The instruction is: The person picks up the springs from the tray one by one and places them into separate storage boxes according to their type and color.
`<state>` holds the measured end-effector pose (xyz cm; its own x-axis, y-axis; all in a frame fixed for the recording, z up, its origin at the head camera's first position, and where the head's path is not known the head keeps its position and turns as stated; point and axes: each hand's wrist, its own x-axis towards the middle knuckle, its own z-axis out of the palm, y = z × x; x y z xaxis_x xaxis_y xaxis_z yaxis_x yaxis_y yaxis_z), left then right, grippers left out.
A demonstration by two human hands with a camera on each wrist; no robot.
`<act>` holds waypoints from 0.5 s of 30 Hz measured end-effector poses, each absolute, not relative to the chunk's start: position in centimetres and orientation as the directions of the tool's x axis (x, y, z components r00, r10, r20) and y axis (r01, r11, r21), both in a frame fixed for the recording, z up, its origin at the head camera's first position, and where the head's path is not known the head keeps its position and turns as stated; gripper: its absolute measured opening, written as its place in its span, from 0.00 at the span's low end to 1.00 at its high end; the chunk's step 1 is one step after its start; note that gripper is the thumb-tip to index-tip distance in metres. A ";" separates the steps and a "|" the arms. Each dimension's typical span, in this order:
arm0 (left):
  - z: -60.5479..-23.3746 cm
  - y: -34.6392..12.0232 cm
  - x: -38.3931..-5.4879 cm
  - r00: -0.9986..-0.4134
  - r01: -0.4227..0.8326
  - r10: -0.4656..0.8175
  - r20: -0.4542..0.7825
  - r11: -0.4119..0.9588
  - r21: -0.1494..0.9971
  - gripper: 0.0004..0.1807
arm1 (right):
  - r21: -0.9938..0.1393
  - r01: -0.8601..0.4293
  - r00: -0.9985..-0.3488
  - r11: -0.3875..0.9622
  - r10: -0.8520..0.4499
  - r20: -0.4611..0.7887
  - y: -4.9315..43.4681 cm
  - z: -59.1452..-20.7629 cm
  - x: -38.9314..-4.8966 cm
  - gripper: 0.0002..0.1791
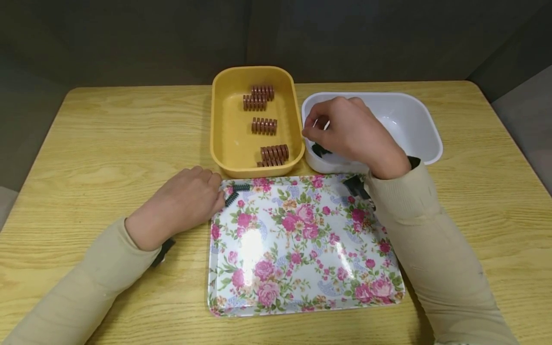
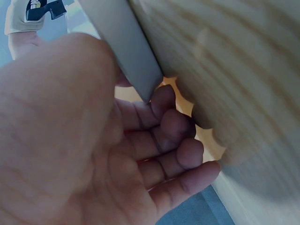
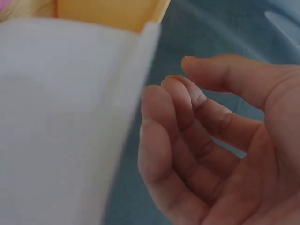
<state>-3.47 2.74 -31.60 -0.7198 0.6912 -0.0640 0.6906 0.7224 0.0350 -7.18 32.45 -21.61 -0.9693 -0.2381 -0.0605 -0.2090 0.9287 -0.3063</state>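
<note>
My left hand [image 1: 178, 203] is at the upper left corner of the flowered tray [image 1: 297, 249]. In the left wrist view its fingers [image 2: 178, 124] curl at the tray's edge, thumb on the other side, fingertips near the wooden surface. Two small dark green ribbed pieces [image 1: 241, 188] lie in that corner beside the thumb. My right hand [image 1: 351, 127] hovers over the left side of the white tub [image 1: 420, 129]. Its fingers [image 3: 157, 145] are loosely bent, and the right wrist view shows a gap before the thumb with nothing held. Dark green pieces [image 1: 320, 150] lie in the tub below it.
A yellow tub [image 1: 228, 129] stands behind the tray, left of the white tub and close beside it. Several brown ribbed pieces [image 1: 264, 126] lie inside. Everything rests on a wooden table [image 1: 129, 129], with a dark partition [image 1: 172, 43] along the back.
</note>
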 end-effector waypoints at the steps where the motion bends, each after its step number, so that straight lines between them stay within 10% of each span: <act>1: -31.6 2.8 -3.5 -0.720 0.690 0.691 -0.065 0.723 0.035 0.16 | -0.307 -0.217 -0.968 0.927 -0.244 -0.054 32.3 -21.5 -7.0 0.10; 15: -31.6 2.7 -3.5 -0.719 0.692 0.693 -0.052 0.721 0.037 0.16 | -0.331 -0.308 -0.944 0.892 -0.329 -0.010 30.1 -21.4 -5.5 0.08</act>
<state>-3.50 2.72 -31.61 -0.7187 0.6933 -0.0518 0.6924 0.7206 0.0371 -5.49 30.14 -21.43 -0.9441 -0.3295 -0.0096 -0.3079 0.8919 -0.3313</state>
